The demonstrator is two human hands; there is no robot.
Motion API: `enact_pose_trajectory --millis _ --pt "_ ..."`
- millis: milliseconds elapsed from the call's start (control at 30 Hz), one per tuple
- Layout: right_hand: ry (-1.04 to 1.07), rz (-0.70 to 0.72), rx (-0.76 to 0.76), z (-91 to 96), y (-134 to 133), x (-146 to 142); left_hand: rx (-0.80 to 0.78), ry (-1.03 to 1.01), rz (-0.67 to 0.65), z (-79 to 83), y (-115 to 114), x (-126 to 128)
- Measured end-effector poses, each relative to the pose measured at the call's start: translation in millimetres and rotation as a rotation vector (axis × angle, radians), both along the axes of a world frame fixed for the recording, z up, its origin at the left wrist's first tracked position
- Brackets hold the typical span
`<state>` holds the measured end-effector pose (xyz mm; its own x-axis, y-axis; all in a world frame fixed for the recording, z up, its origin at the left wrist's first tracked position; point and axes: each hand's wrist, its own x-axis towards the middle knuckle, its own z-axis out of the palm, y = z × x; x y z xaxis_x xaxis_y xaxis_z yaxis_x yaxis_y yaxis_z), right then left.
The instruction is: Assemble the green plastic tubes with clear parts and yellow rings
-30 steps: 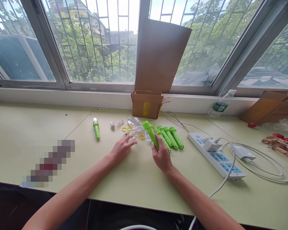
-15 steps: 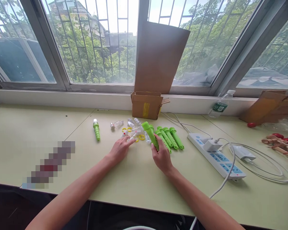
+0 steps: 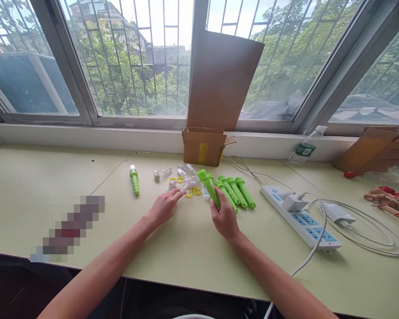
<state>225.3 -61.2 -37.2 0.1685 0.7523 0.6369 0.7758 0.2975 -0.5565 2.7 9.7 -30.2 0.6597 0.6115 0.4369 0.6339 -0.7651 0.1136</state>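
My right hand (image 3: 225, 218) is wrapped round a green ribbed plastic tube (image 3: 208, 185), holding it tilted up off the table. Just right of it several more green tubes (image 3: 236, 191) lie side by side. My left hand (image 3: 165, 205) rests palm down with its fingertips pinching one of the small clear vials (image 3: 185, 180) scattered among yellow rings (image 3: 197, 191). One assembled green tube with a clear tip (image 3: 134, 179) lies apart to the left.
A small open cardboard box (image 3: 203, 145) stands against the window ledge behind the parts. A white power strip (image 3: 301, 217) with a plugged charger and looping cables lies to the right. Wooden toys (image 3: 387, 200) and a water bottle (image 3: 306, 144) sit further right.
My left hand has drawn back slightly left among the vials and its fingers have curled. The right hand and its tube have hardly moved.
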Motion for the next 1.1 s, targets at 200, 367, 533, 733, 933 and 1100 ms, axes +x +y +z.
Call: enact_pose_trajectory --millis 200,367,533,733,933,1100 --pt "0.006 0.001 -0.014 0.1 0.4 -0.1 -0.02 0.023 -0.018 3.2 -3.2 -1.7" --pt "0.005 -0.011 -0.025 0.0 0.1 0.0 -0.025 0.029 0.014 4.3 -1.8 -5.0" --pt "-0.004 -0.019 -0.013 0.2 -0.2 -0.3 -0.013 0.006 0.026 8.7 -0.3 -9.4" --pt "-0.004 -0.021 -0.041 1.5 -0.9 -0.9 0.017 -0.118 0.01 12.3 0.0 -10.5" --pt "-0.012 0.056 -0.076 2.5 0.0 0.6 0.007 -0.402 -0.07 12.4 0.7 -5.7" --pt "-0.088 0.173 -0.168 1.2 -1.2 -1.1 0.052 -0.554 -0.05 8.7 5.2 -3.9"
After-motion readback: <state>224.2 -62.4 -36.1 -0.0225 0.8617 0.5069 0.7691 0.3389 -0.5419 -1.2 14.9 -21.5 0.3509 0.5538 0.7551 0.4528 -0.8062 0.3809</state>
